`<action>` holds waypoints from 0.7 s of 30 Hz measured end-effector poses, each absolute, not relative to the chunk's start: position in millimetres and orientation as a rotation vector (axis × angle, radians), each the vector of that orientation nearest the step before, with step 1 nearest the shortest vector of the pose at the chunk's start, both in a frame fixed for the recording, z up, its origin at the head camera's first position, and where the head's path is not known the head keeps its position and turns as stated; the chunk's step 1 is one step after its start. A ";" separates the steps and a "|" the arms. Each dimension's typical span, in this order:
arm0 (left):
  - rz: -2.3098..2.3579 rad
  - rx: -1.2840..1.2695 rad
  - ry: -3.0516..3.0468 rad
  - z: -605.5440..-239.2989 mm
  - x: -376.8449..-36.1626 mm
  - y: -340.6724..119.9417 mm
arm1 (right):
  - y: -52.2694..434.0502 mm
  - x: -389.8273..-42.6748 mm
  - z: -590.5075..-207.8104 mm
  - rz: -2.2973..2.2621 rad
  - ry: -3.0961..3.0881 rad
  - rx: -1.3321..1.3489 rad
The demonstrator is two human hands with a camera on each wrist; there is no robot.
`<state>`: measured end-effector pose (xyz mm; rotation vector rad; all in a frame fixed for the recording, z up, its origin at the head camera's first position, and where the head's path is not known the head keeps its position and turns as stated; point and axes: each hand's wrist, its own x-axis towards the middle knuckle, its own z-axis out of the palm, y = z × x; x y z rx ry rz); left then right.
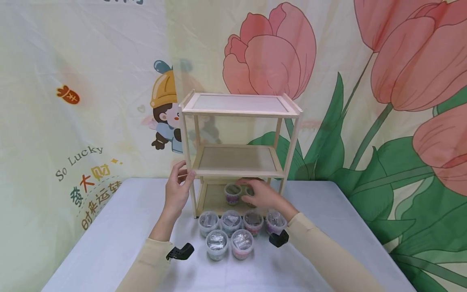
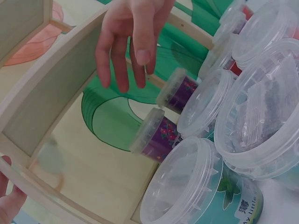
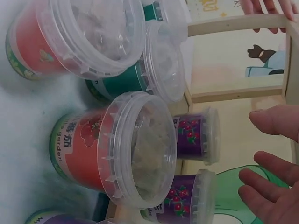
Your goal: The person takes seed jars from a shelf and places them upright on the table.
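A three-tier wooden shelf rack (image 1: 238, 174) stands on the table. My left hand (image 1: 177, 188) grips its left front post beside the middle tier, thumb in front and fingers behind. Inside the bottom tier my right hand (image 1: 264, 194) hovers with relaxed, spread fingers, holding nothing. Two purple tubs with clear lids stand upright there: the left tub (image 1: 232, 198) shows plainly, while the right tub (image 2: 180, 91) is partly covered by my hand in the head view. The right wrist view shows a gap between my fingertips (image 3: 259, 119) and both lids.
Several more lidded tubs stand before the rack: a back row with teal tubs, a red tub (image 3: 88, 147) and a purple tub (image 1: 276, 222), and a teal tub (image 1: 217, 245) and a red tub (image 1: 242, 244) nearer me. Printed cloth (image 1: 328, 61) hangs behind the table (image 1: 138, 211).
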<state>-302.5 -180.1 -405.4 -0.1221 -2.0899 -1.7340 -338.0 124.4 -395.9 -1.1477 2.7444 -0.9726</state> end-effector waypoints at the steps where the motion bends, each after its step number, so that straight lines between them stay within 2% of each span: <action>1: -1.734 -0.122 -2.090 -405.3 -302.2 -179.8 | 123.2 -340.8 -397.1 -0.973 2.742 -1.132; 13: -1.741 -0.111 -2.095 -406.4 -302.8 -182.6 | 99.7 -363.0 -400.7 -0.883 2.737 -0.998; 21: -1.737 -0.121 -2.074 -405.7 -302.8 -180.1 | 91.0 -376.2 -416.5 -0.914 2.722 -0.907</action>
